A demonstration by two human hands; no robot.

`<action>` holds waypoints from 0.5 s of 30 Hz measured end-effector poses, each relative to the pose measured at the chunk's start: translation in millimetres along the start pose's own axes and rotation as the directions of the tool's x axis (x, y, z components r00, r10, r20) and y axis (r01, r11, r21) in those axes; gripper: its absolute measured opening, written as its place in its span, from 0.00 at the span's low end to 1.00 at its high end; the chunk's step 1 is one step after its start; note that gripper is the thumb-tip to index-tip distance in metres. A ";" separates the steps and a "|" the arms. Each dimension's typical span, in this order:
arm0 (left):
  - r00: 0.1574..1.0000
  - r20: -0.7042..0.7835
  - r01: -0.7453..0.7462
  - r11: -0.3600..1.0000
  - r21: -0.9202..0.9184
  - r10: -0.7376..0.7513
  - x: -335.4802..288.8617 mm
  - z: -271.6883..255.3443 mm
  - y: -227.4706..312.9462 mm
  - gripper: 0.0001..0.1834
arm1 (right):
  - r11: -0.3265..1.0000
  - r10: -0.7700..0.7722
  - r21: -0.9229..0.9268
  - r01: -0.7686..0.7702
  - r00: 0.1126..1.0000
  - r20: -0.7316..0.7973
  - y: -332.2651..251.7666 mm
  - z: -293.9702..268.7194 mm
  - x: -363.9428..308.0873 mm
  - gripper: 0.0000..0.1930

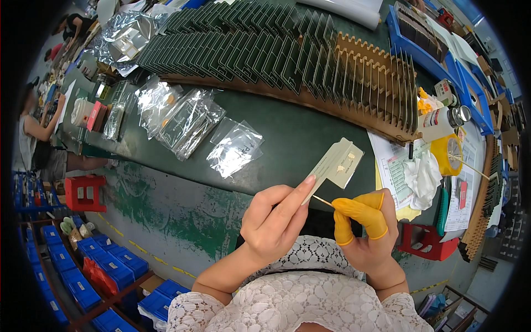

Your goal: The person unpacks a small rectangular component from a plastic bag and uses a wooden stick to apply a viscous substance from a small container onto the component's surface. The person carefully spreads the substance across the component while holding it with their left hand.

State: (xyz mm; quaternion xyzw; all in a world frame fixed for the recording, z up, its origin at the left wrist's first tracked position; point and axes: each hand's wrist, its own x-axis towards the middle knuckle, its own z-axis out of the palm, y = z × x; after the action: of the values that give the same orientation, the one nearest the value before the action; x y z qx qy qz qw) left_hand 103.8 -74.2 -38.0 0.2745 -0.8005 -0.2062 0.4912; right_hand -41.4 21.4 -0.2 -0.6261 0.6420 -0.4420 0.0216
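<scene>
Hand, left (271,222): angled inward, grasping pale board (333,164) with small print, ahead; hand, right (369,243): curled, yellow finger cots (363,216), pinching thin stick (322,201) to its left.

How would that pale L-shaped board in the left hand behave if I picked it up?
The board probably feels stiff: gripped near one end by the left hand, its far end shows no sag. Being thin and flat, it is likely light and unlikely to roll.

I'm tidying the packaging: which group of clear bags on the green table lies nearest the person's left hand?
The small rightmost group, nearest the left hand, which grips a pale flat piece; the bigger bag pile lies farther left.
</scene>
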 end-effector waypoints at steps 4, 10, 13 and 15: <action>1.000 -0.001 -0.001 1.000 0.007 0.001 -0.6 -0.2 -0.1 0.23 | 1.000 -0.008 -0.004 0.008 1.000 -0.001 0.8 0.3 0.1 0.20; 1.000 -0.006 -0.001 1.000 0.002 0.001 -0.3 -0.1 -0.2 0.23 | 1.000 -0.011 -0.008 0.011 1.000 0.009 -0.9 -0.7 0.1 0.20; 1.000 -0.008 -0.003 1.000 0.004 0.003 -0.9 -0.2 -0.4 0.23 | 1.000 -0.010 -0.007 0.010 1.000 0.012 -1.1 -0.7 0.3 0.20; 1.000 -0.010 -0.004 1.000 0.007 0.004 -0.6 -0.6 -0.3 0.22 | 1.000 -0.012 -0.010 0.012 1.000 0.014 -1.4 -0.6 0.3 0.20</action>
State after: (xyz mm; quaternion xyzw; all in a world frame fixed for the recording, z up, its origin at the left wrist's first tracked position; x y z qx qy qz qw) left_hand 104.6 -74.1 -38.3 0.2757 -0.7994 -0.2011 0.4945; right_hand -40.7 21.7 1.1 -0.6329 0.6404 -0.4346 0.0202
